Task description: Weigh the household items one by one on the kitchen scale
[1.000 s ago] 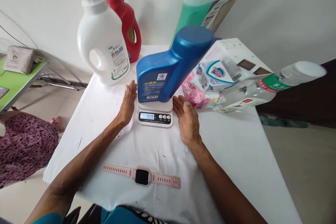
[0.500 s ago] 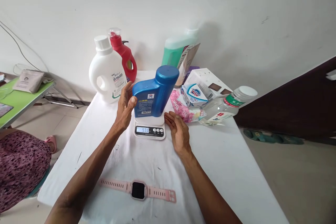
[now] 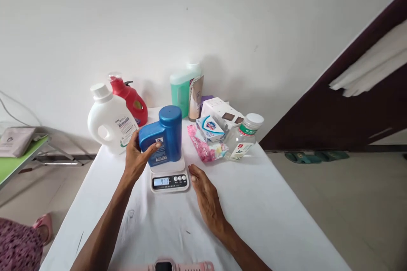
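Note:
A blue plastic bottle [image 3: 173,135] with a round blue cap stands on a white digital kitchen scale [image 3: 184,165], whose display reads 971. My left hand [image 3: 136,156] holds the bottle's left side, thumb across the label and fingers behind it. Beside the scale's right edge is my right hand [image 3: 205,194], its fingers stretched out and nothing in it. In front of the scale, a pink-strapped smartwatch [image 3: 163,265] lies partly cut off by the lower frame edge.
Behind on the left stand a white detergent jug [image 3: 110,116] and a red bottle [image 3: 130,97]. A green-liquid bottle [image 3: 180,89], beige tube [image 3: 195,99], soap box [image 3: 210,128], pink packet [image 3: 203,148] and clear bottle [image 3: 244,139] crowd the back right. A person's patterned clothing [image 3: 19,243] shows lower left.
My left hand has closed on the blue bottle, its thumb now over the label. My right hand stays by the scale. The view has tilted up and turned right; the reading is still 971.

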A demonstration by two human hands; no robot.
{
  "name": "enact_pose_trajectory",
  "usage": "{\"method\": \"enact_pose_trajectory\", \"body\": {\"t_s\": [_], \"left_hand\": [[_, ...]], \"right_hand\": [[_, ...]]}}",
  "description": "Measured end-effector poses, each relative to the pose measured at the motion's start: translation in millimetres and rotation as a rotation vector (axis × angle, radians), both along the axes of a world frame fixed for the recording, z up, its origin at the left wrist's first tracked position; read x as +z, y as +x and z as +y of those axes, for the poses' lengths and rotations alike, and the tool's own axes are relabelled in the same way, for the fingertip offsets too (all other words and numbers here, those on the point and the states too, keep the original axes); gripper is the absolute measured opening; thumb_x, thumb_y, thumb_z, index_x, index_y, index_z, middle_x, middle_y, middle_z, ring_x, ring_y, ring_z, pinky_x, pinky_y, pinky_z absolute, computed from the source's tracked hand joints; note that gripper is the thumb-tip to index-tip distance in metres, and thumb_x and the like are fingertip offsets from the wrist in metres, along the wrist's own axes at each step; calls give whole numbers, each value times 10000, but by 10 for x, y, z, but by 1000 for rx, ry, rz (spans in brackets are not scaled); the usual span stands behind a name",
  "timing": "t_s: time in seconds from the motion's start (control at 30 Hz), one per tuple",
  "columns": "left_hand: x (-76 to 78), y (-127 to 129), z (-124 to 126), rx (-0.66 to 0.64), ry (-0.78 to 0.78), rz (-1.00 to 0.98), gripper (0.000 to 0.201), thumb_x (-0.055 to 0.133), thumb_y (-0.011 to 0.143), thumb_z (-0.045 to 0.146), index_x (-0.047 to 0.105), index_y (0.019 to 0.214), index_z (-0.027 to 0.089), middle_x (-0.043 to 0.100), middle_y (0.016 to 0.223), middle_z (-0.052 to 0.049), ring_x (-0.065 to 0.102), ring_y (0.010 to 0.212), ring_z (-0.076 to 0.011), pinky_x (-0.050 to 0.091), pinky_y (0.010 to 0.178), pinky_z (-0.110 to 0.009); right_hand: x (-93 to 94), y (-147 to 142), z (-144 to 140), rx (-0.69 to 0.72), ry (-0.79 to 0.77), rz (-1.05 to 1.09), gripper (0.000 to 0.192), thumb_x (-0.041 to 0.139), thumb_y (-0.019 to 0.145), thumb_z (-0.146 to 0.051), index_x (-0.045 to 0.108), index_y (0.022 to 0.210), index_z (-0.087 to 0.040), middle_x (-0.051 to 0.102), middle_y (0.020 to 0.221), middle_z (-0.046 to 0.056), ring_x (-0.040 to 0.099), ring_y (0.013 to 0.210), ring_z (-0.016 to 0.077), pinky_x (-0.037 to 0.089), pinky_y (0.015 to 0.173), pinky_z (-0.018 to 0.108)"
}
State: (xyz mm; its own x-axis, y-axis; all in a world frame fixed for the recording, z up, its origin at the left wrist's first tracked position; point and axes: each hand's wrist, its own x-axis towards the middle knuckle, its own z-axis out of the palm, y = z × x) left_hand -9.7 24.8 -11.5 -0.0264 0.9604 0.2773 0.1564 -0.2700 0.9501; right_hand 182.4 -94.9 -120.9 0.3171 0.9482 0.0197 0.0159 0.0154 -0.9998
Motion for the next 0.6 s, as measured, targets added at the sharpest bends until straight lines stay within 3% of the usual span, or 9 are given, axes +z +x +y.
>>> {"method": "enact_pose_trajectory", "body": {"t_s": [0.2, 0.37, 0.5, 0.6], "left_hand": [[45, 83, 80, 45, -15, 36, 537, 972, 630, 437, 718, 1050, 217, 730, 925, -20, 684, 831, -217, 569, 739, -320], [104, 170, 152, 105, -17, -83, 499, 957, 636, 420, 715, 1022, 216, 724, 900, -8, 685, 801, -206, 574, 742, -325], [316, 295, 418, 114, 114, -192, 515, 973, 619, 386, 726, 1035, 212, 719, 912, 2, 670, 789, -168, 570, 767, -299], [458, 423, 739, 36, 215, -229, 521, 979, 614, 373, 718, 1034, 210, 724, 924, -3, 675, 795, -165, 579, 779, -300]], "right_hand": [[-25, -5, 50, -51, 24, -17, 545, 553, 973, -724, 690, 1259, -281, 734, 1363, 121, 682, 1300, 337, 559, 1122, 540], [-26, -5, 62, -47, 45, -6, 473, 554, 993, -659, 658, 1249, -276, 733, 1349, 127, 706, 1266, 325, 594, 1084, 514], [-2, 14, 54, -19, 50, -15, 423, 546, 1011, -605, 645, 1255, -274, 725, 1365, 123, 736, 1206, 313, 621, 1039, 486], [23, 31, 50, -2, 22, -40, 432, 517, 1026, -605, 635, 1264, -265, 713, 1387, 127, 737, 1191, 306, 618, 1033, 479]]}}
